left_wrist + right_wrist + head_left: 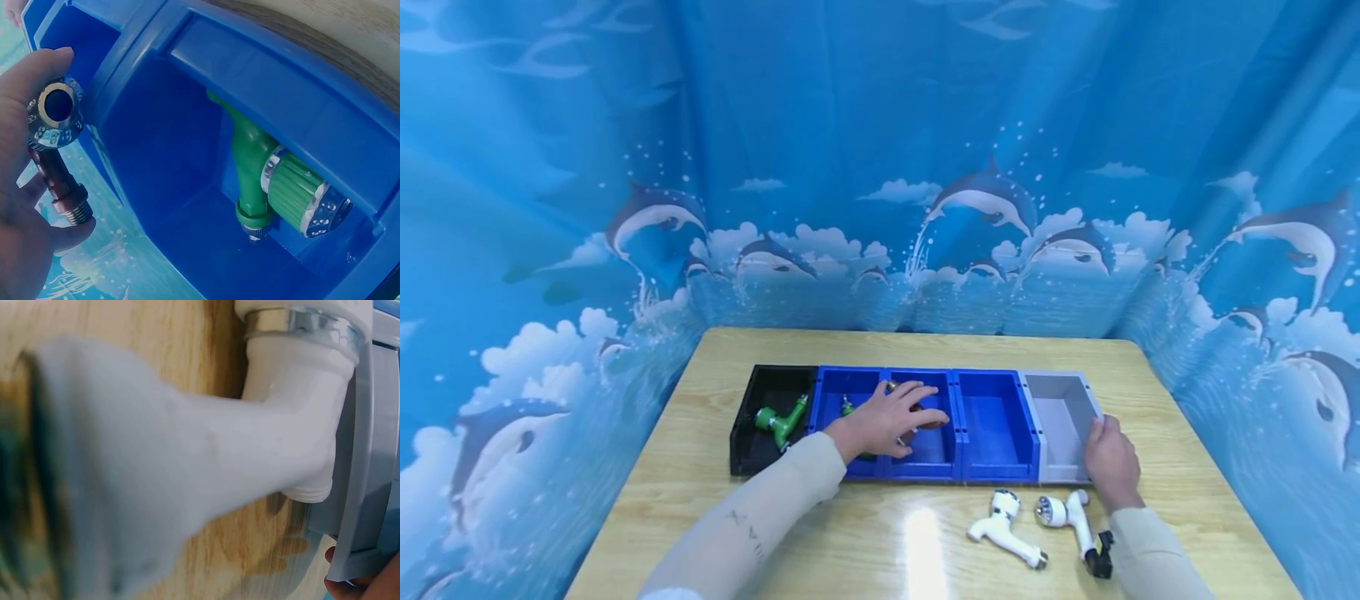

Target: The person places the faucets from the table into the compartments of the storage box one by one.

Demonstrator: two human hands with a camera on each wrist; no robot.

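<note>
My left hand (891, 421) is over the middle blue bin (946, 457), holding a dark bronze faucet between thumb and fingers. In the left wrist view the bronze faucet (59, 178) shows its round handle and threaded end. Beside it, a green faucet (250, 162) with a ribbed green collar lies inside the neighbouring blue bin (181, 169). My right hand (1112, 462) grips the right wall of the grey bin (1060, 389) at the row's right end. Its fingers (350, 589) curl at the bin's corner in the right wrist view.
A black bin (747, 442) at the row's left end contains another green faucet (784, 427). One more blue bin (996, 417) stands beside the grey one. Two white faucets, a left one (1007, 533) and a right one (1081, 525), lie before the row on the wooden table (820, 550).
</note>
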